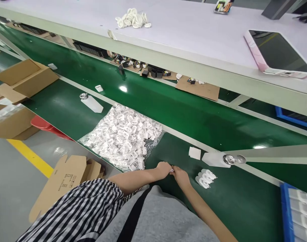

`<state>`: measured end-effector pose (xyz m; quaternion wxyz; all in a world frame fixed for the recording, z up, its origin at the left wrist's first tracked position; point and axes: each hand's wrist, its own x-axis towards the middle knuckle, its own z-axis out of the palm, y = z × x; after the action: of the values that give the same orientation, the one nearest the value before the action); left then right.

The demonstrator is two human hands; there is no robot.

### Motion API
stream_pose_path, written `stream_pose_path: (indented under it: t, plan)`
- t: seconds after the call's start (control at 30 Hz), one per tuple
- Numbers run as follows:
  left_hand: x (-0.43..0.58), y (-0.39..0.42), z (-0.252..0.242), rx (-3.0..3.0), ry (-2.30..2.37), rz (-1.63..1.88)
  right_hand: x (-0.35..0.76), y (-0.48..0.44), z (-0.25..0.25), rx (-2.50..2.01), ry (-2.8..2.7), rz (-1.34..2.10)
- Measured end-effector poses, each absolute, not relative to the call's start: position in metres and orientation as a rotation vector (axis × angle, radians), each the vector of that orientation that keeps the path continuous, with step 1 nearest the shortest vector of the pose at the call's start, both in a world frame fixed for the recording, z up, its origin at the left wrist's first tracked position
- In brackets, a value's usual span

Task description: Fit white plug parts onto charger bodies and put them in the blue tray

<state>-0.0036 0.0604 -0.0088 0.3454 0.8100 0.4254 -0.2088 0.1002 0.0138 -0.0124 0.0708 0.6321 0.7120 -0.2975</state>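
Close to my body, over the green work surface (236,201), my left hand (163,169) and my right hand (180,176) meet fingertip to fingertip. Both are closed on a small white plastic part (171,170), mostly covered by the fingers. To the left of my left hand lies a clear plastic bag (153,144) spread under a big heap of white plastic parts (123,134). On the right of my right hand, several white oval plastic pieces (205,178) lie in a small group. A folded white cloth or paper (194,153) is just beyond my hands.
A pump bottle (216,159) lies at right, another pump bottle (91,103) beyond the heap. A blue tray (285,211) stands far right. Open cardboard boxes (29,79) are at left. Above runs a shelf (193,37) with a phone (279,50) and white rings (133,18).
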Motion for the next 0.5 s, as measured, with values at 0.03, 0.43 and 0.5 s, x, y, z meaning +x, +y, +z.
stream_pose_path:
  t: [0.03, 0.43, 0.5]
  plan:
    - [-0.006, 0.060, -0.009, 2.116, 1.098, -0.538, 0.099, 0.014, -0.013, 1.909, 2.145, -0.892]
    - [-0.042, 0.039, -0.007, 2.203, 1.117, -0.388, 0.123, -0.085, -0.034, 2.260, 2.096, -1.064]
    - [-0.059, 0.067, 0.000, 2.235, 1.303, -0.292, 0.136, -0.098, -0.037, 2.474, 1.958, -1.019]
